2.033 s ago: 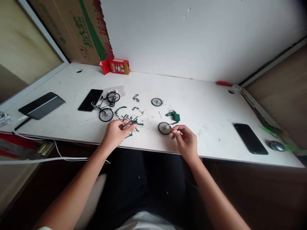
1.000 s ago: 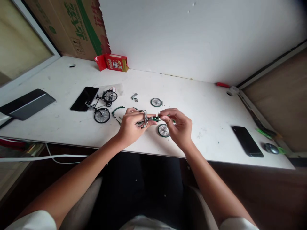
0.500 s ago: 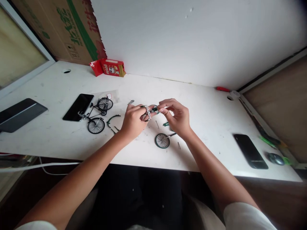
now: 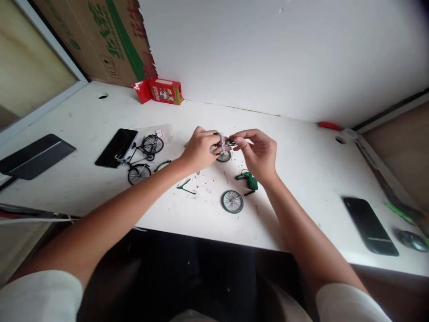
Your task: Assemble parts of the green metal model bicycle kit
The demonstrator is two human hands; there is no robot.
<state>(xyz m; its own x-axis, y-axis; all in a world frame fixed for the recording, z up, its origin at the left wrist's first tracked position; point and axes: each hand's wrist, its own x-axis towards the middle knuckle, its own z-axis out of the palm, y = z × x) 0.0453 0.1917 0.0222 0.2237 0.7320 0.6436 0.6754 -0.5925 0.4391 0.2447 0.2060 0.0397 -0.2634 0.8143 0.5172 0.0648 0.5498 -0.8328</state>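
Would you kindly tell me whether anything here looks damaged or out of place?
Yes: the cardboard at the back of the desk has a ragged right edge, as if torn. The nearer green-rimmed wheel lies flat outside any whole bicycle, whereas the black bicycle looks assembled.

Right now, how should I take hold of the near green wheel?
I'd pinch the near green wheel by its tyre, from the left: it seems to lie flat, and a thin rod runs from its hub out to the right, towards the green part, cluttering that side.
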